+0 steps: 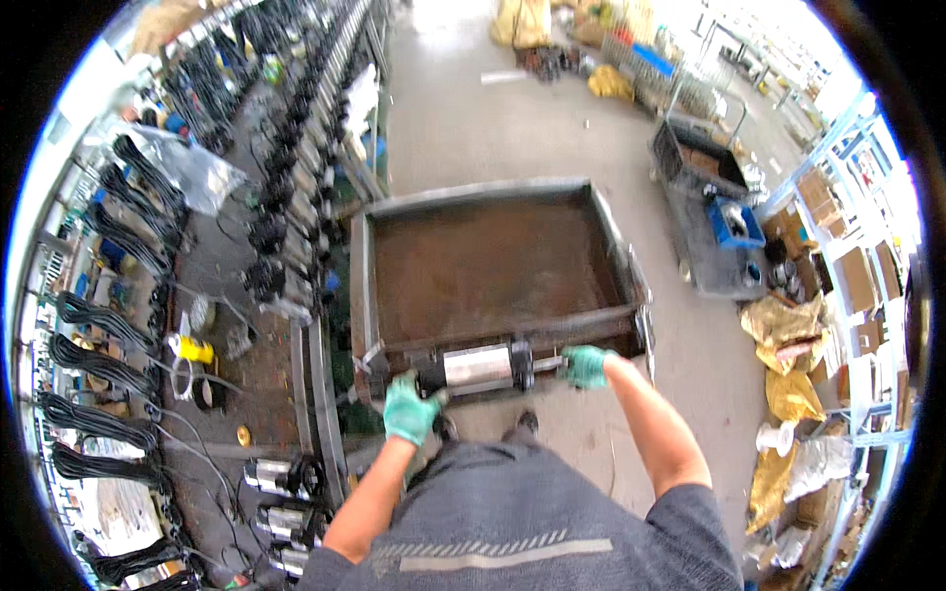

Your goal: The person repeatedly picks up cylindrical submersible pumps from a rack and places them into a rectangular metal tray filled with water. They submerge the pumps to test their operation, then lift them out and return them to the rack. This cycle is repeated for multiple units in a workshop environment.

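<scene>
A motor point(478, 365) with a silvery cylindrical body, a pale label and black ends lies level in front of me, over the near edge of a large metal bin point(601, 231). Green-gloved, my left hand point(409, 410) grips its black left end, thumb pointing right; the fingers' undersides are hidden. At the other end a thin shaft sticks out, and my right hand point(585, 367), also in a green glove, is closed around it. The bin's rusty brown floor shows beyond the motor.
On the left, a long workbench point(266, 414) carries coiled black cables point(103, 364), a yellow-topped part point(190, 348) and several more motors point(281, 478). Rows of dark-ended motors line its far part. At right stand a cart with a black crate point(698, 163), a blue bin point(734, 225), sacks point(788, 394) and shelving.
</scene>
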`<action>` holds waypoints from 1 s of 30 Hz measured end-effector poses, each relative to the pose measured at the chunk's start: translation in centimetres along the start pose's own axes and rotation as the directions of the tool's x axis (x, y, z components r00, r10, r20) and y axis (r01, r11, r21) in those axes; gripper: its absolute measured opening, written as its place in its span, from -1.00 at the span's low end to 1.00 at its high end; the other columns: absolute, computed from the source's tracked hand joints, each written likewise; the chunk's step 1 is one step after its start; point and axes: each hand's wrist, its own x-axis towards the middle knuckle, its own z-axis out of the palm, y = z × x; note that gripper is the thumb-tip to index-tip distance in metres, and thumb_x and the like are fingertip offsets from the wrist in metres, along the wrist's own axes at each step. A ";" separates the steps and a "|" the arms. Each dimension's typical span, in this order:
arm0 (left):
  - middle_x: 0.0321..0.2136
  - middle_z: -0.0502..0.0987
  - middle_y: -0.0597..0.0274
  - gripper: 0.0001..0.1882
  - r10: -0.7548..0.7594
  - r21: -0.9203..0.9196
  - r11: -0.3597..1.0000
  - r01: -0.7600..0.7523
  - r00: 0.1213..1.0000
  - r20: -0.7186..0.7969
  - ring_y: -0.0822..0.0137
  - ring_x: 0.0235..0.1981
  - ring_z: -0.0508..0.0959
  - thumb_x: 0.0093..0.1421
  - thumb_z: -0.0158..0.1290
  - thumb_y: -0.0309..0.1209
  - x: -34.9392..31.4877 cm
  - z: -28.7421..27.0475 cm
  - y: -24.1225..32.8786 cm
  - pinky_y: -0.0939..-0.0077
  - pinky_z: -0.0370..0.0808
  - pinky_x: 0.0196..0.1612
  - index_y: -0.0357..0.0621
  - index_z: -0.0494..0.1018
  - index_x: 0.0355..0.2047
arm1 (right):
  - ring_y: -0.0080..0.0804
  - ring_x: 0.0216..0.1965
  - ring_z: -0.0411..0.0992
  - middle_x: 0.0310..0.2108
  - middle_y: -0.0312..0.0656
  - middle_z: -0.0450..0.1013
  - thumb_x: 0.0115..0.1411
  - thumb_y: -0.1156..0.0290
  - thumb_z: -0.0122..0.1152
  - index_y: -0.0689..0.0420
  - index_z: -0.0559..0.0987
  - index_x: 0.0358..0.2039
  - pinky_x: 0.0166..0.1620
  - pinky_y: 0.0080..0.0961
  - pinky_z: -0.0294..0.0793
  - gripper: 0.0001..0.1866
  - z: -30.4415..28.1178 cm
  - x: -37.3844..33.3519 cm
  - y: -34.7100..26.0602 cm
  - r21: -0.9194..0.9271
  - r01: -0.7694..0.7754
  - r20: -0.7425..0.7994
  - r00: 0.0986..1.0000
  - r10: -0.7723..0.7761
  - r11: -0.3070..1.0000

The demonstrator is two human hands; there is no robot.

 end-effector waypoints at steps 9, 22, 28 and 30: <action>0.07 0.52 -0.13 0.00 -0.157 0.187 0.970 0.156 0.988 -0.010 -0.11 0.13 0.48 -0.12 0.39 0.26 -1.0 -1.6 0.2 0.04 0.41 0.21 -0.27 0.47 0.14 | 0.09 -0.22 0.58 -0.26 -0.05 0.64 0.38 0.01 0.12 -0.03 0.66 -0.16 -0.18 -0.06 0.54 -0.66 9.3 -9.7 -6.2 -0.977 0.051 -0.101 0.743 -0.662 0.206; 0.10 0.50 -0.12 -0.03 -0.185 0.226 0.959 0.168 0.981 0.054 -0.09 0.15 0.48 -0.04 0.34 0.26 -1.3 -2.0 1.0 0.02 0.40 0.19 -0.20 0.42 0.21 | -0.49 -0.48 0.48 -0.49 -0.36 0.47 0.34 0.11 0.28 0.05 0.61 -0.28 -0.46 -0.45 0.48 -0.73 5.7 -6.1 -5.4 -0.081 0.227 0.080 0.972 -0.221 0.970; -0.10 0.57 -0.22 -0.35 -0.168 -0.178 0.977 0.115 0.930 -0.326 -0.16 -0.04 0.56 0.15 0.30 0.06 -2.1 -0.4 -4.5 0.09 0.48 0.08 -0.33 0.52 -0.06 | -0.15 -0.25 0.65 -0.30 -0.05 0.64 0.32 0.16 0.19 0.04 0.66 -0.17 -0.27 -0.23 0.64 -0.74 9.6 -10.5 -7.5 -0.979 0.028 -0.077 0.866 -0.494 0.202; -0.22 0.60 -0.09 -0.59 -0.469 -0.336 0.863 0.377 0.844 -0.260 -0.01 -0.23 0.57 0.27 0.24 -0.13 -2.4 -0.2 -9.3 0.15 0.49 -0.06 -0.28 0.51 -0.18 | -0.05 -0.19 0.67 -0.26 0.02 0.66 0.30 0.16 0.16 0.03 0.69 -0.17 -0.21 -0.13 0.66 -0.72 10.3 -10.4 -7.7 -0.993 -0.113 -0.114 0.820 -0.562 0.037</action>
